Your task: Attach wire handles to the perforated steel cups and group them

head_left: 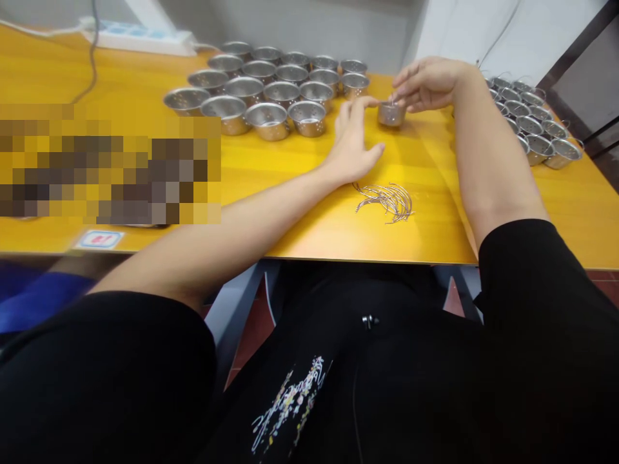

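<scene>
A small perforated metal cup (391, 116) stands on the yellow table between my two hands, slightly blurred. My right hand (428, 85) reaches over from the right, its fingers closed at the cup's rim, where a thin piece of wire seems to show. To the left of the cup, my left hand (355, 143) has its fingers stretched out and thumb apart; the index fingertip comes close to the rim, and I cannot tell whether it touches. Nearer to me lies a loose pile of curved metal wire handles (389, 203).
Rows of perforated metal cups without handles (267, 121) stand at the back left. Handled metal cups (536, 147) are grouped at the right. A white power strip (140, 40) lies at the back. A small label (100, 240) sits near the front edge; pixelation covers the left area.
</scene>
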The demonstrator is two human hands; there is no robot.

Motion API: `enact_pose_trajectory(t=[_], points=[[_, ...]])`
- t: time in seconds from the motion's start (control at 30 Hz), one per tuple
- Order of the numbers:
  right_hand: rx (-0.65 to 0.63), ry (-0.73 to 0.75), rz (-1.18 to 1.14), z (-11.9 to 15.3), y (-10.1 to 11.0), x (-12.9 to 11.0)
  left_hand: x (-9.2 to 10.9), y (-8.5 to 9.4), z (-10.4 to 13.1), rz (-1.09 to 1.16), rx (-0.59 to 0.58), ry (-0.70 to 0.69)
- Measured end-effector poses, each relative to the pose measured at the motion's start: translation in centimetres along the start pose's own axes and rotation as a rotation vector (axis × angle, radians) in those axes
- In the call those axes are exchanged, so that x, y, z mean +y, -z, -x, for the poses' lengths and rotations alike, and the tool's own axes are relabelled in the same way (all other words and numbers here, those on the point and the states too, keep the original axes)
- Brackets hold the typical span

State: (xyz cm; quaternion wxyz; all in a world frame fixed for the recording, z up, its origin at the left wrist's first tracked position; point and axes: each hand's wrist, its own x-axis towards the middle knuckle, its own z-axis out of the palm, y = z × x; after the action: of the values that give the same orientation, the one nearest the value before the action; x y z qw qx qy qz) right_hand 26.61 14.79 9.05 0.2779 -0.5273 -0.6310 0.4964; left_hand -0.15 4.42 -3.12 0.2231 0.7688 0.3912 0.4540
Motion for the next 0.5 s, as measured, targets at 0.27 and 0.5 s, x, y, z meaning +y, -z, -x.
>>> enact_pose_trajectory(t=[0.27, 0.5], points=[[-0.128, -0.088, 0.292, 2.1, 0.9, -3.1, -2.2, -1.3, -0.3, -0.074, -0.137, 0.005], [0.500, -0.006, 0.449, -1.7, 1.1, 0.9, -2.9, -1.7, -0.7, -0.080, -0.154, 0.008]])
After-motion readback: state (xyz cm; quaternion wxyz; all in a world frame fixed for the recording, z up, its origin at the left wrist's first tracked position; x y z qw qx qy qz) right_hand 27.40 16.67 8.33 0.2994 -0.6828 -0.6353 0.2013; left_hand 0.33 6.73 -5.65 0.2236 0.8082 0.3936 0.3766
